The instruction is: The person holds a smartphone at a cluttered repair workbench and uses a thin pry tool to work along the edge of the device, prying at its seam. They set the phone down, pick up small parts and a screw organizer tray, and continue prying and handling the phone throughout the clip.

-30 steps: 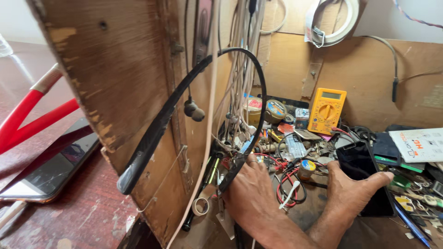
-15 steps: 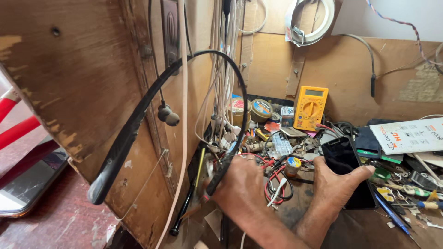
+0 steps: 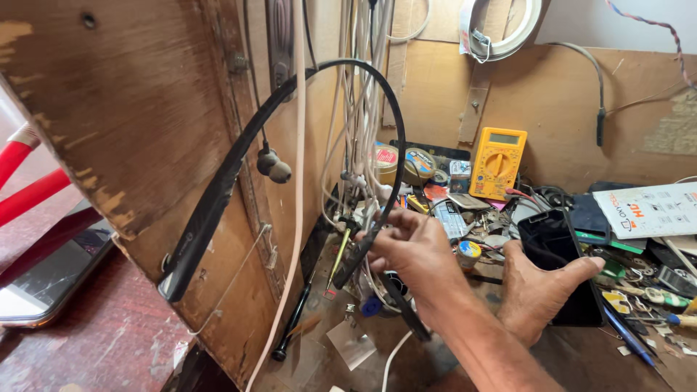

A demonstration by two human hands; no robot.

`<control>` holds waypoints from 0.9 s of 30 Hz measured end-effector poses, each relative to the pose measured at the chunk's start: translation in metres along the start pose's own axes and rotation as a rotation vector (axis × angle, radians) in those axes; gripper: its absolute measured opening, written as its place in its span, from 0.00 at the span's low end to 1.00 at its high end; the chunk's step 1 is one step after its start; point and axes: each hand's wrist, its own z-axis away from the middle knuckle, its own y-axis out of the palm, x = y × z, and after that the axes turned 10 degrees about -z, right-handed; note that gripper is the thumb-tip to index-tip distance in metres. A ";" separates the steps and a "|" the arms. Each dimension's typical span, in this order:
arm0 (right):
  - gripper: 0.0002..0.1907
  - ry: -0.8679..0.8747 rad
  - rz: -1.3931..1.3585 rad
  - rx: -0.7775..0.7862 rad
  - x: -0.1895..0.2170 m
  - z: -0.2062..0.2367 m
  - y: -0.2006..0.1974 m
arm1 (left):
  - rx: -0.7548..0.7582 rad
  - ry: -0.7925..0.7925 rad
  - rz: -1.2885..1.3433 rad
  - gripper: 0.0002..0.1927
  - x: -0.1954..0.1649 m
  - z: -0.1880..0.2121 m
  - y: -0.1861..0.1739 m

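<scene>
Between the fingers of the left hand point(image 3: 410, 250) sits one end of the black neckband headset point(image 3: 239, 163), pinched tight; its arc rises up and left from there. It looks light, springy and thin, best held at the thick end. Right hand point(image 3: 537, 290) lies open, just beside.

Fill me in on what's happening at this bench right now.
A person works at a cluttered bench. The left hand pinches one end of a black neckband earphone set, whose band arcs up past a wooden panel. The right hand rests open against a black phone. A yellow multimeter stands behind.
</scene>
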 end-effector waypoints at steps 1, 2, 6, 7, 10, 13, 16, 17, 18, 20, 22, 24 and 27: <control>0.09 -0.008 -0.045 0.017 0.001 0.001 -0.001 | 0.003 0.003 0.015 0.49 0.000 0.000 -0.001; 0.08 0.033 -0.125 -0.038 0.002 0.003 -0.001 | 0.008 0.009 0.029 0.49 -0.001 0.000 -0.001; 0.07 0.127 -0.274 -0.200 0.004 0.007 0.001 | 0.017 -0.006 0.024 0.49 -0.002 0.001 -0.002; 0.08 0.131 -0.269 -0.227 0.004 0.008 0.001 | 0.014 -0.007 0.025 0.49 -0.002 0.001 -0.002; 0.08 0.121 0.060 -0.198 0.007 0.006 0.001 | -0.002 0.004 0.010 0.48 -0.001 0.001 0.000; 0.09 0.090 0.469 -0.137 0.014 0.002 -0.001 | -0.029 0.032 -0.020 0.46 0.002 -0.001 0.003; 0.12 -0.021 0.852 -0.133 0.020 -0.003 -0.006 | -0.043 0.056 -0.011 0.45 0.009 -0.007 0.007; 0.12 -0.117 0.841 -0.139 0.020 -0.003 -0.007 | -0.038 0.062 -0.011 0.45 0.011 -0.009 0.009; 0.13 -0.210 0.832 -0.150 0.019 -0.004 -0.008 | -0.029 0.065 -0.008 0.45 0.013 -0.011 0.011; 0.13 -0.289 0.823 -0.164 0.015 -0.007 -0.013 | -0.021 0.086 0.034 0.45 0.016 -0.016 0.015; 0.13 -0.243 0.819 -0.161 0.010 -0.011 -0.019 | -0.019 0.085 0.028 0.44 0.020 -0.014 0.017; 0.13 -0.294 0.866 -0.123 0.006 -0.013 -0.026 | -0.034 0.085 -0.037 0.44 0.022 -0.014 0.014; 0.15 -0.413 0.891 -0.097 0.004 -0.009 -0.028 | -0.022 0.065 -0.037 0.43 0.018 -0.010 0.013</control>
